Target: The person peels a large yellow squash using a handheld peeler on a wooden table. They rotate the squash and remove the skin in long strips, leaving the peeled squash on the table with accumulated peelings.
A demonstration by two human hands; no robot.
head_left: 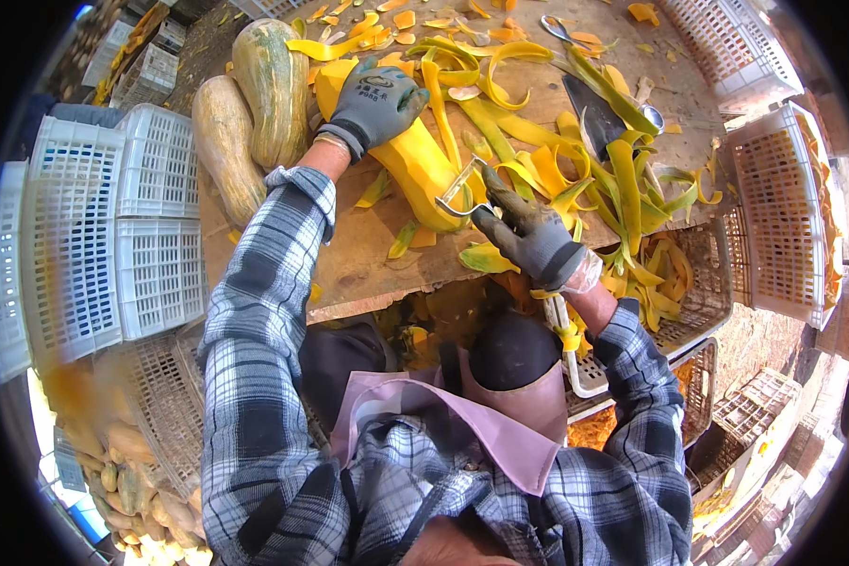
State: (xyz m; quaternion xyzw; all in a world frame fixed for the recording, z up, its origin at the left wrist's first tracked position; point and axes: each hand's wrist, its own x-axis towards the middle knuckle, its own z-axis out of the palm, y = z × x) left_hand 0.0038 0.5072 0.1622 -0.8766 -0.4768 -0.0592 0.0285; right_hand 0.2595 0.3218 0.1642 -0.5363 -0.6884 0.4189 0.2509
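Observation:
A peeled yellow-orange squash (414,170) lies on the wooden table (354,272), its long body slanting towards me. My left hand (378,102), in a grey coated work glove, presses down on its far part with the fingers curled over it. In my gloved right hand (527,226) is a metal peeler (460,191), its wide blade frame at the near end of the squash. Whether the blade touches the flesh cannot be told. Two unpeeled squashes, a greenish one (272,92) and a tan one (226,145), lie left of my left hand.
Peel strips (520,134) cover the table's right side, around a dark knife blade (594,113) and a metal spoon (652,119). A crate of peelings (714,283) stands below the right edge. White plastic crates (159,276) stack at left; another (778,212) stands at right.

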